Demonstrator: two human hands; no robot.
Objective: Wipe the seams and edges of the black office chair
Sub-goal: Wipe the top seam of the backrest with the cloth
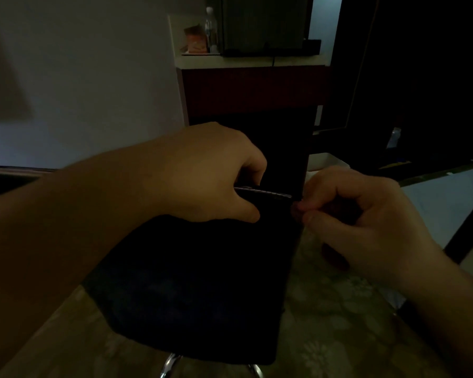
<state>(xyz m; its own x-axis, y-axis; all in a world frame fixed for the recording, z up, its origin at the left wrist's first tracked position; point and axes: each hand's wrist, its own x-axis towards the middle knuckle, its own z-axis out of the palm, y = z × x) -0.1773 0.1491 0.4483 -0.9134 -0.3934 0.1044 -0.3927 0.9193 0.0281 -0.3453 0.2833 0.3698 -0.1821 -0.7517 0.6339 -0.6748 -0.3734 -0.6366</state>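
Black office chair (pixel 202 282) stands on floral-patterned floor (pixel 339 323) in dim room.

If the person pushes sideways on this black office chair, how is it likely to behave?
The black office chair stands on chrome legs over a smooth patterned floor, so it would probably slide or swivel rather than tip. The left hand gripping it likely steadies it. The lighting is too dim to tell whether it has casters.

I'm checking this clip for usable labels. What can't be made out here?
Head view only, very dim:
- Chair: seams lost in darkness; its base is cut off by the bottom edge.
- Left hand: its curled fingers hide what it grips.
- Right hand: whether it pinches a cloth is unclear.
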